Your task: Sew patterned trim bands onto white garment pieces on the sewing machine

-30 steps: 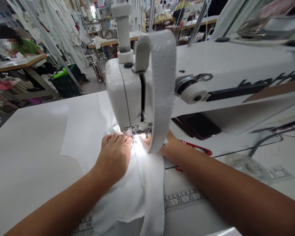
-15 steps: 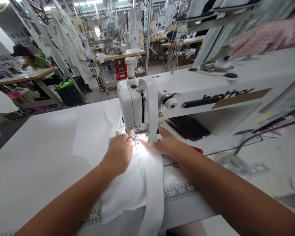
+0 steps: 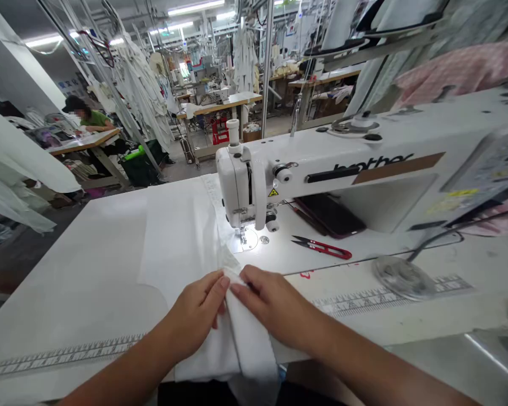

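Observation:
White fabric (image 3: 254, 344) lies across the front of the table and hangs over its near edge. My left hand (image 3: 195, 310) pinches a folded edge of it between thumb and fingers. Close beside it, my right hand (image 3: 275, 304) grips the same edge from the right, its thumb pressed on the cloth. Both hands are in front of the white sewing machine (image 3: 237, 180), apart from its lit needle and presser foot (image 3: 242, 237). Part of the fabric stretches back on the left of the needle.
Red thread snips (image 3: 324, 247) lie right of the needle, with a dark phone (image 3: 330, 214) behind them. A clear round dish (image 3: 402, 276) sits on the right, over a ruler strip (image 3: 355, 304). Farther back, a person in green (image 3: 93, 118) sits at another table.
Both hands have come back from the needle toward me and now meet on the fabric's edge. The cloth has left the presser foot, and the snips are uncovered. The view has shifted.

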Demonstrator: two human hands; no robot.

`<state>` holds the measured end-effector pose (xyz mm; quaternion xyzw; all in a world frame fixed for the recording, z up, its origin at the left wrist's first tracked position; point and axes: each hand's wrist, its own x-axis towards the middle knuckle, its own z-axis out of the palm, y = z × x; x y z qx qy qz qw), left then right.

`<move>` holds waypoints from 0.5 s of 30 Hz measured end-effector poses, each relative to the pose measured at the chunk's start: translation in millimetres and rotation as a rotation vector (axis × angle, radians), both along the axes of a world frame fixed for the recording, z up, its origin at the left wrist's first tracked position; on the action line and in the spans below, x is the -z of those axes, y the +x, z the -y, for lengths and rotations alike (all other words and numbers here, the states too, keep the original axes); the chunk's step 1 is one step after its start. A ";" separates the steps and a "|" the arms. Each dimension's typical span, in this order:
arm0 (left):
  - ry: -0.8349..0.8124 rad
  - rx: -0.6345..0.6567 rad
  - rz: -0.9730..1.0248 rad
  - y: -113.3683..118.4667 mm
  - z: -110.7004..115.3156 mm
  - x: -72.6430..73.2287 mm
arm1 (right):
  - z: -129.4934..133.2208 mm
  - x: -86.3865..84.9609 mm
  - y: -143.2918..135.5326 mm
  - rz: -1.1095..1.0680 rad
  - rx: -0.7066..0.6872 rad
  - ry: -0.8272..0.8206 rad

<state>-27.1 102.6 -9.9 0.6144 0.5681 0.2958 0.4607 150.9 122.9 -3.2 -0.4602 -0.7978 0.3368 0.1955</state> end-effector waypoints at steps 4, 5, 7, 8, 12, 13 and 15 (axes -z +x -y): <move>-0.364 -0.194 0.516 2.9 17.8 -0.4 | 34.7 -11.2 7.1 -0.260 -0.259 -0.241; -0.372 -0.219 0.565 0.7 20.3 1.9 | 42.5 -11.6 16.3 -0.278 -0.324 -0.319; -0.379 -0.250 0.616 -6.1 25.1 6.3 | 55.7 -3.3 38.6 -0.261 -0.431 -0.472; -0.382 -0.264 0.631 -10.0 27.5 7.8 | 61.3 6.7 49.4 -0.257 -0.480 -0.550; -0.375 -0.282 0.664 -20.3 37.4 8.1 | 82.1 83.8 69.8 -0.082 -0.294 -0.636; -0.368 -0.283 0.667 -21.2 39.6 7.5 | 87.6 107.7 67.2 -0.024 -0.196 -0.580; -0.351 -0.294 0.671 -21.6 43.4 6.8 | 98.3 152.2 52.8 0.021 -0.150 -0.562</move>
